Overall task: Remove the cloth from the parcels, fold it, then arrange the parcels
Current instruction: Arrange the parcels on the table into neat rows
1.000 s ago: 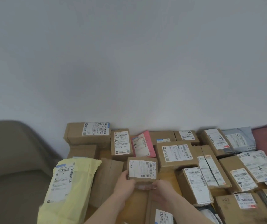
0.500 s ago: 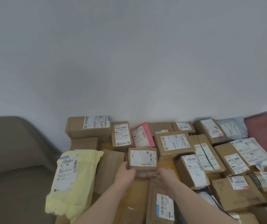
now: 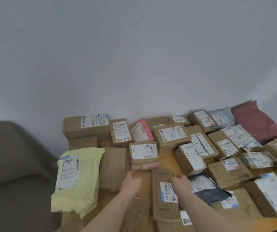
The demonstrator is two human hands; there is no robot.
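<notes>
Several cardboard parcels with white labels cover the wooden table (image 3: 166, 158). A small labelled box (image 3: 143, 154) stands in the middle. Just in front of it, my left hand (image 3: 131, 181) hovers with relaxed fingers and holds nothing. My right hand (image 3: 180, 182) is loosely curled over the right edge of a long flat box (image 3: 165, 191); whether it touches the box is unclear. A folded dark pink cloth (image 3: 258, 121) lies at the far right by the wall. A yellow mailer bag (image 3: 77, 178) lies at the left edge.
A grey-brown sofa (image 3: 13, 164) stands left of the table. A white wall runs behind the parcels. A pink envelope (image 3: 141, 131) leans in the back row, and a dark plastic mailer (image 3: 206, 186) lies right of my right hand.
Both hands held the small box's front corners; they have let go and drawn back toward me. The box stays where it was set down.
</notes>
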